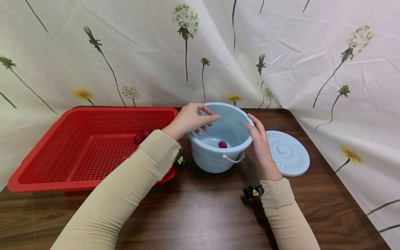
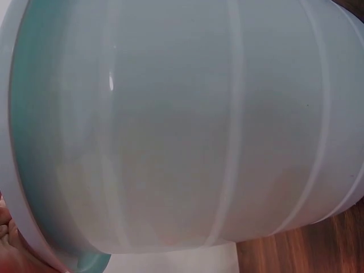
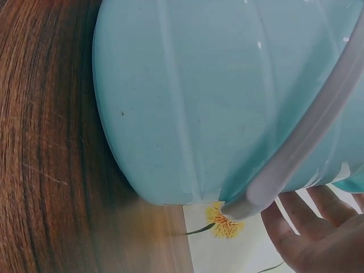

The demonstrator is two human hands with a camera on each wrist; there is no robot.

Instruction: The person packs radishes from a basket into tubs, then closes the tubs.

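Observation:
A light blue bucket (image 1: 207, 158) stands upright on the table, with a small dark magenta ball (image 1: 222, 144) at its bottom. Over the near-left part of its mouth reaches my left hand (image 1: 195, 119), fingers loosely bent and nothing between them. My right hand (image 1: 260, 139) rests against the right side of the rim, its fingers extended. The right wrist view shows those fingers (image 3: 310, 219) beside the bucket wall, close to the white handle (image 3: 301, 136). In the left wrist view the bucket's ribbed wall (image 2: 170, 125) fills most of the picture.
To the left, a red perforated basket (image 1: 125, 110) holds magenta balls (image 1: 139, 139), partly hidden by the left forearm. A light blue lid (image 1: 292, 156) lies flat on the table right of the bucket. Behind the wooden table (image 1: 193, 215) hangs a flower-print cloth (image 1: 150, 52).

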